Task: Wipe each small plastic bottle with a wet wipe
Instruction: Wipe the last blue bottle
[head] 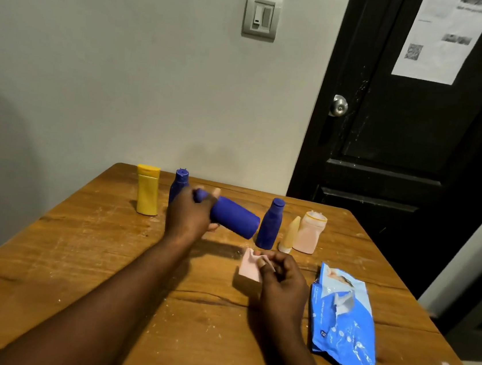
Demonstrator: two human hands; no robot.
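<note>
Farther back on the scratched wooden table (81,254) stands a row of containers. From left to right these are a yellow bottle (146,191), a blue bottle with a flip cap (180,183) partly hidden behind the left hand, a second upright blue bottle (271,224), a small cream tube (290,234) and a pale pink bottle (309,232), the last two just beside each other. A crumpled blue wipe pack (344,320) lies near the right edge. A grey wall with a switch plate (261,16) and a dark door (403,141) close the background.

The left hand (191,214) curls round the cap end of the held blue bottle (235,217), raised above the tabletop. The right hand (283,277), nearer the camera, pinches a folded wet wipe (250,267) between thumb and fingertips.

The held bottle is dark blue, matte and unlabelled, and lies almost level. Its base points right, near the upright blue bottle. The wipe is pale pink and sits below the bottle, apart from it.
</note>
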